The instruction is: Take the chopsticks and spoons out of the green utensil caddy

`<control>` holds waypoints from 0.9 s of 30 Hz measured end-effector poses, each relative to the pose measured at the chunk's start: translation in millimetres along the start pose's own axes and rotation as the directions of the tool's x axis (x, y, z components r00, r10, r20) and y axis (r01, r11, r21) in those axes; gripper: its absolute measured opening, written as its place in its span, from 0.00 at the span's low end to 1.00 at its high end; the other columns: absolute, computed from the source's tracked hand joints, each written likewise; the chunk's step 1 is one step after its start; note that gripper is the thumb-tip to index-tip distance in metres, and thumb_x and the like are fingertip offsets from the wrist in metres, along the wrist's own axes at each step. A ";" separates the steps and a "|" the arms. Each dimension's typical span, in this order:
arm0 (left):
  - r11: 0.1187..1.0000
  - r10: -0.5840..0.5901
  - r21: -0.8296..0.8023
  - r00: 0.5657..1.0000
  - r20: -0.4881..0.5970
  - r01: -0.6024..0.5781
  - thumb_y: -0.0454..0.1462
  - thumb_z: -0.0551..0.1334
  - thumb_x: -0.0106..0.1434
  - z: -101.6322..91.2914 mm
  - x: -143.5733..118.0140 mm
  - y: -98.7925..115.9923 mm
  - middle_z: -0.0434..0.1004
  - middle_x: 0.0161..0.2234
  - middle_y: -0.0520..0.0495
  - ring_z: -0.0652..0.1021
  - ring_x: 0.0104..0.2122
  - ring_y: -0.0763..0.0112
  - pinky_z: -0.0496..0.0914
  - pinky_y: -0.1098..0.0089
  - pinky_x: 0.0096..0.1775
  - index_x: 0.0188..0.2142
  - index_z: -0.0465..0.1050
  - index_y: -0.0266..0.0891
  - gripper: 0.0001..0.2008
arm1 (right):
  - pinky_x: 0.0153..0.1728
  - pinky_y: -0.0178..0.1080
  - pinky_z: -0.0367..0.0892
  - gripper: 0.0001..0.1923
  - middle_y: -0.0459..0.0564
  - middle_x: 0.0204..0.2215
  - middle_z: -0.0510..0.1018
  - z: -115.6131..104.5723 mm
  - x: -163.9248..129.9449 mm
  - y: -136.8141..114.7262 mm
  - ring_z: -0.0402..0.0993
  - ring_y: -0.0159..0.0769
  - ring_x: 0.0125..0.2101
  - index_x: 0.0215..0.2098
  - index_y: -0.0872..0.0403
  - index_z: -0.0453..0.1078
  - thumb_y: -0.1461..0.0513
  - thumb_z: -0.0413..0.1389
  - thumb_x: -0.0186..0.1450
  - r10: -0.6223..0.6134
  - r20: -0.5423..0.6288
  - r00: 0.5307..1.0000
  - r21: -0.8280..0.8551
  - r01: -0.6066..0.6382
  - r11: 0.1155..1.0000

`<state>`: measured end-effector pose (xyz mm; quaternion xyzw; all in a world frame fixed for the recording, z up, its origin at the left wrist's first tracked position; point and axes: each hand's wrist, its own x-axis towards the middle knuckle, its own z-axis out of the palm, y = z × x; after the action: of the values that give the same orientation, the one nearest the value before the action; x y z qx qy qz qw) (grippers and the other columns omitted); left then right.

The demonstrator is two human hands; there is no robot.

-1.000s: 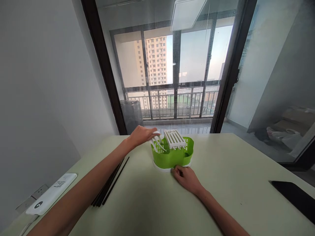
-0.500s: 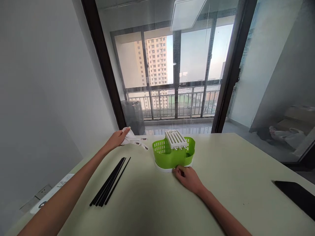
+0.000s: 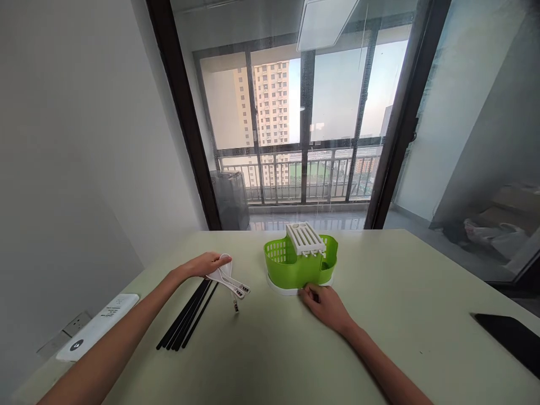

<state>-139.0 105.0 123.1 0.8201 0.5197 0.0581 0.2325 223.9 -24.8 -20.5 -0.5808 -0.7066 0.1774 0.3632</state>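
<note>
The white spoons [image 3: 230, 279], lifted left of the green caddy [image 3: 300, 266] half a second ago, are now down at the table [image 3: 274, 349] left of centre, beside the black chopsticks [image 3: 188, 315]. The left hand [image 3: 205, 264] still grips their bowls. The right hand [image 3: 327, 306] stays curled against the caddy's white base, unmoved.

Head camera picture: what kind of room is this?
Probably a flat high up in a city: a glass balcony door shows a tower block, and a table holds a green cutlery caddy and black chopsticks.
</note>
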 end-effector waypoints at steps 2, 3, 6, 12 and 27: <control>0.999 0.020 0.030 0.999 0.032 -0.021 0.66 0.49 0.60 2.9 1.3 -1.3 0.66 0.20 0.47 0.67 0.18 0.66 0.56 0.69 0.22 0.21 0.62 0.42 0.32 | 0.27 0.35 0.51 0.20 0.42 0.18 0.67 -0.9 -0.4 -0.5 0.62 0.32 0.21 0.23 0.51 0.57 0.52 0.47 0.70 -0.001 0.007 1.000 0.007 0.001 1.000; 0.998 0.026 0.054 0.998 0.052 -0.029 0.66 0.49 0.60 3.9 2.0 -2.1 0.66 0.20 0.47 0.67 0.19 0.67 0.56 0.69 0.22 0.21 0.62 0.42 0.32 | 0.27 0.35 0.51 0.19 0.42 0.18 0.67 -1.3 -0.5 -0.6 0.62 0.32 0.21 0.23 0.51 0.58 0.52 0.47 0.70 -0.002 0.011 1.000 0.012 0.002 1.000; 0.990 0.025 0.137 0.994 0.103 -0.039 0.66 0.50 0.61 6.5 5.0 -5.7 0.65 0.21 0.48 0.65 0.19 0.69 0.56 0.69 0.23 0.22 0.63 0.41 0.32 | 0.27 0.35 0.51 0.19 0.42 0.19 0.68 -1.4 -0.7 -0.4 0.62 0.32 0.22 0.24 0.51 0.58 0.52 0.48 0.70 -0.007 0.013 1.000 0.023 0.006 1.000; 0.974 0.019 0.221 0.989 0.145 -0.052 0.65 0.50 0.61 15.3 15.6 -9.6 0.68 0.21 0.48 0.65 0.20 0.69 0.55 0.70 0.24 0.22 0.66 0.41 0.32 | 0.27 0.36 0.51 0.19 0.42 0.18 0.67 0.3 0.3 1.2 0.61 0.32 0.21 0.24 0.51 0.58 0.51 0.48 0.70 0.000 0.008 1.000 0.023 0.000 1.000; 0.885 0.118 0.445 0.991 0.061 -0.133 0.64 0.51 0.62 40.8 33.2 -3.8 0.72 0.21 0.47 0.68 0.21 0.68 0.57 0.69 0.27 0.21 0.70 0.41 0.33 | 0.26 0.35 0.50 0.19 0.41 0.18 0.67 -0.1 0.9 0.2 0.60 0.31 0.21 0.23 0.51 0.57 0.52 0.47 0.70 -0.012 -0.001 1.000 0.017 0.012 1.000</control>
<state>-113.4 122.5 80.5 0.8841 0.4613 -0.0616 0.0414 224.0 -23.8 -20.3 -0.5737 -0.7082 0.1811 0.3695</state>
